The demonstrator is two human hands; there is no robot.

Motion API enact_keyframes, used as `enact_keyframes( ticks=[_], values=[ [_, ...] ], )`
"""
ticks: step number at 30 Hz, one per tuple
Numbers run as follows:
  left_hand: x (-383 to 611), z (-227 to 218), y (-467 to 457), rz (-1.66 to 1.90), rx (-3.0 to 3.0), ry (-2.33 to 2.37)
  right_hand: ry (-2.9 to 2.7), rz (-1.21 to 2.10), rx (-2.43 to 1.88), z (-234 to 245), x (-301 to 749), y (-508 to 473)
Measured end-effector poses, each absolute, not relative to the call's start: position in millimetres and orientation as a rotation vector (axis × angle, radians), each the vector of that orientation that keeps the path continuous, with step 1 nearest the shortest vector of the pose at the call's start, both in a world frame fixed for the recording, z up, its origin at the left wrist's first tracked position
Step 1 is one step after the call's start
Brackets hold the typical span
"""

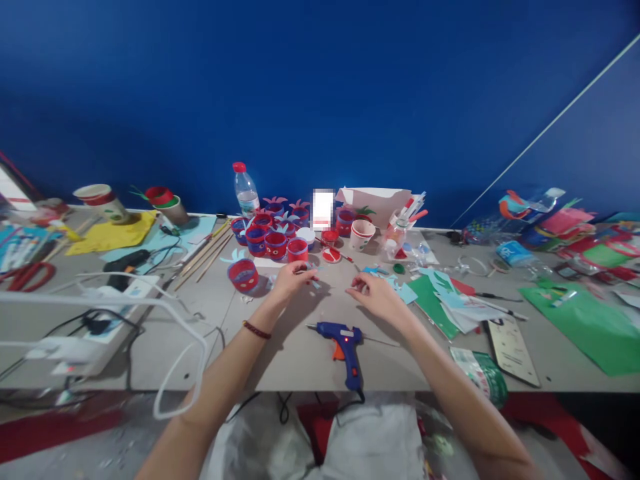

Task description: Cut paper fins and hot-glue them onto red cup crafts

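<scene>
My left hand (293, 279) rests on the grey table (300, 360), its fingers pinched on a small light-blue paper piece (314, 283). My right hand (376, 293) lies a little to the right, fingers curled at small light-blue paper scraps (379, 272); what it holds I cannot make out. A blue hot glue gun (344, 347) lies on the table just in front of both hands, its red light on. A red and blue paper cup (243, 274) stands to the left of my left hand.
Several red and blue cups (273, 237) cluster behind, beside a water bottle (245, 189). Green and blue paper sheets (440, 300) lie right. Cables and a power strip (107, 313) sit left, with red scissors (27, 275) and wooden sticks (205, 257).
</scene>
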State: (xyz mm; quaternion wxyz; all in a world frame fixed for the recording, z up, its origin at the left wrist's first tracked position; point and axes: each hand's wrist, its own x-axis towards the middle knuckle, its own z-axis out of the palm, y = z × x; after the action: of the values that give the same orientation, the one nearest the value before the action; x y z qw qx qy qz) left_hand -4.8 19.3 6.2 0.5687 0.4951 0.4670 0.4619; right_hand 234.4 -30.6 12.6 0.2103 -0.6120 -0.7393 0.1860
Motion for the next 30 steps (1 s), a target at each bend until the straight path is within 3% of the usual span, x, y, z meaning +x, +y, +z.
enact_keyframes(
  ticks=[8,14,19,25,30],
  values=[
    [-4,4,21,1.084,1.241,1.123,-1.896,0.761,-1.394,26,176,8],
    [-8,-6,25,1.103,1.502,1.201,-1.873,0.79,-1.427,35,171,12],
    [-20,-4,25,1.31,1.799,1.458,-2.051,0.614,-1.639,28,186,14],
    [-23,-1,28,1.652,1.407,1.45,-2.176,0.431,-1.76,13,190,23],
    [-24,-3,34,1.786,1.203,1.391,-2.263,0.381,-1.372,21,161,50]
  ],
)
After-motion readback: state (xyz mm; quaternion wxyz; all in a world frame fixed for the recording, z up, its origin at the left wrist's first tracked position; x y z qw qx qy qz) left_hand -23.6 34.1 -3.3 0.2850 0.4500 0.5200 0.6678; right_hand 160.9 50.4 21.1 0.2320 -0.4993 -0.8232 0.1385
